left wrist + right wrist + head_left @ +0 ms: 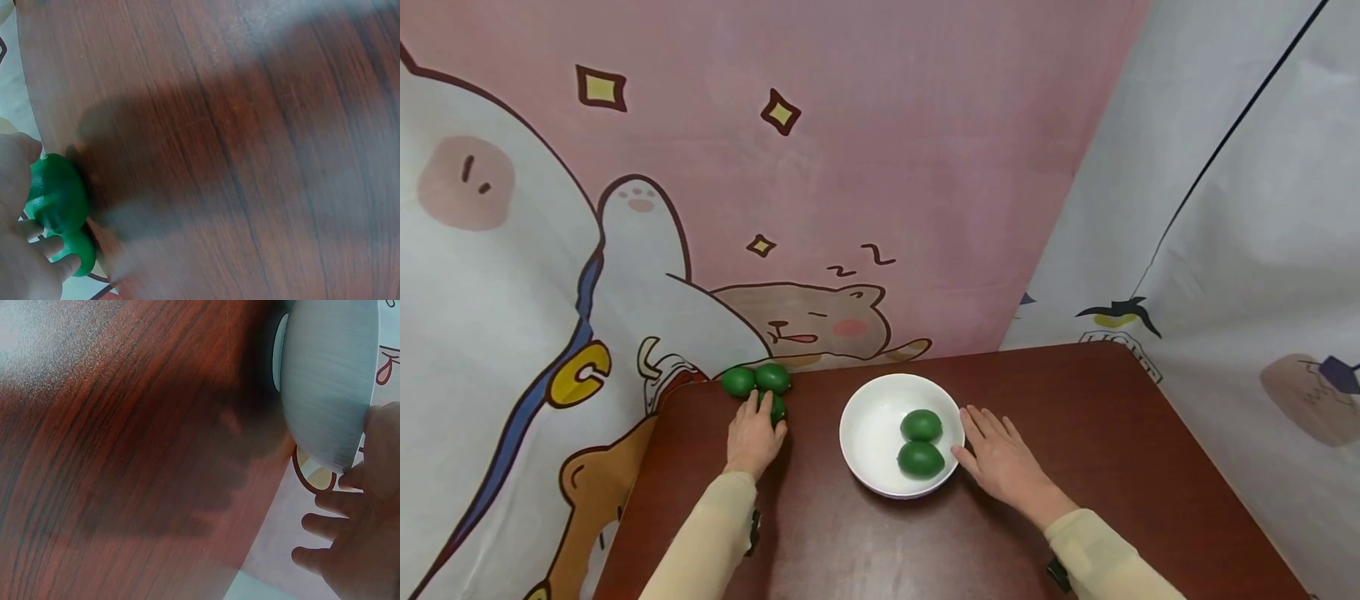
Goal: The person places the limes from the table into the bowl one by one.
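My left hand (754,437) is at the table's far left, with thumb and fingers on either side of a green lime (59,195). Two more limes, one on the left (739,382) and one on the right (773,377), lie just beyond it. A white bowl (868,479) stands near the middle of the table with two limes inside, a farther one (921,426) and a nearer one (921,460). Beside the bowl's right side is my right hand (1003,462), its fingers extended and spread, thumb and index fingertips right at the rim.
The dark red-brown wooden table (1060,400) has its far edge close to a pink cartoon-printed backdrop (962,167). A white printed sheet (1262,250) hangs along the right side. Both forearms, in pale sleeves, reach in from the near edge.
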A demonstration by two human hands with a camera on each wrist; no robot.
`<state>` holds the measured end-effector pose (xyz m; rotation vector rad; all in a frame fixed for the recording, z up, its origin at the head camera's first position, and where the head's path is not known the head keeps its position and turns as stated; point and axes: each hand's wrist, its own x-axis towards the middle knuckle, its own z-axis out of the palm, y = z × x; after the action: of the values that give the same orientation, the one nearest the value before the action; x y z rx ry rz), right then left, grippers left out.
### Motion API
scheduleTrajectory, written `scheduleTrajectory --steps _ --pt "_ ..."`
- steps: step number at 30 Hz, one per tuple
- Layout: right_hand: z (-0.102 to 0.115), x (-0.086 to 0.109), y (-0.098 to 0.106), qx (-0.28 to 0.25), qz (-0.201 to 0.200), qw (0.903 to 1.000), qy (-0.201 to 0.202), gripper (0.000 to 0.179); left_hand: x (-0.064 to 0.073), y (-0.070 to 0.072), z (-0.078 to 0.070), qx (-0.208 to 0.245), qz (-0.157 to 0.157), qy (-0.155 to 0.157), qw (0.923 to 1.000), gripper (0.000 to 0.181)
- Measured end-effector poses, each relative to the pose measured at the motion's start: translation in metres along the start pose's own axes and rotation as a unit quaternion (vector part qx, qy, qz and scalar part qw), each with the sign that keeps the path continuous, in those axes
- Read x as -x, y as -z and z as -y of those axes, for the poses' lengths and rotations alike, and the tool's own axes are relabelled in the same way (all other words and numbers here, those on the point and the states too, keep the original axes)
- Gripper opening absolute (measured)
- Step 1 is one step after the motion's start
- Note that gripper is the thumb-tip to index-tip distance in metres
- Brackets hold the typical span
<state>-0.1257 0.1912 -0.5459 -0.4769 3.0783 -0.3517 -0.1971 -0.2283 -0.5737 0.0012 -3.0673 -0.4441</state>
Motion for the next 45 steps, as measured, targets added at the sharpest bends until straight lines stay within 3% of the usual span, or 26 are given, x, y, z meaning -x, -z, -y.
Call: scheduleTrajectory --steps 16,23,31,45 --pt "0.0 0.0 0.002 0.005 -0.011 0.9999 0.01 0.07 0.002 -0.001 -0.005 0.041 -0.004 0.018 0.999 0.055" --pt "0.0 0.0 0.001 0.009 -0.012 0.9998 0.011 0.071 0.003 0.0 -0.005 0.066 -0.019 0.004 0.9976 0.051" --pt "0.001 -0.001 0.002 0.007 -0.008 0.9999 0.009 0.071 0.005 -0.001 -0.004 0.059 -0.03 -0.014 0.9977 0.051" --pt "0.001 -0.001 0.002 0.006 -0.014 0.9998 0.015 0.07 0.012 0.002 -0.005 0.045 -0.013 -0.024 0.9986 0.057"
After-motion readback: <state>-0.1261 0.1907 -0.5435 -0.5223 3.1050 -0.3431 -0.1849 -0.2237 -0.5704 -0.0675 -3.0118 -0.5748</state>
